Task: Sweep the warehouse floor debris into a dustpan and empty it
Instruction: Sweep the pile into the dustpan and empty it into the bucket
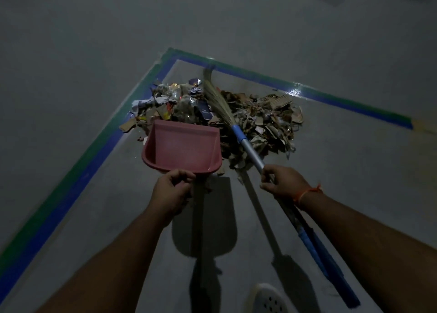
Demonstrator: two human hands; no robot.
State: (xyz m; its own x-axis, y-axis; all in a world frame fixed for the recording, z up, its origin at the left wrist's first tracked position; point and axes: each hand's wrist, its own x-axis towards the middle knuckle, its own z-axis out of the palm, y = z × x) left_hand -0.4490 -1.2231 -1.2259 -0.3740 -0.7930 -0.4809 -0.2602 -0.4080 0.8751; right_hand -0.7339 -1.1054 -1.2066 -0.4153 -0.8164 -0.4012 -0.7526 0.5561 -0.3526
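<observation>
A pink dustpan is held just above the grey floor, its open mouth facing a heap of debris made of paper scraps, cardboard bits and dry leaves. My left hand grips the dustpan by its handle at the near edge. A straw broom lies across the heap, its bristles reaching toward the taped corner. Its metal shaft with blue sleeves runs back to my right hand, which grips it. The dustpan looks empty inside.
Green and blue floor tape marks a corner just beyond the heap and runs down the left side. A white perforated shoe shows at the bottom edge. Bare grey floor lies to the right.
</observation>
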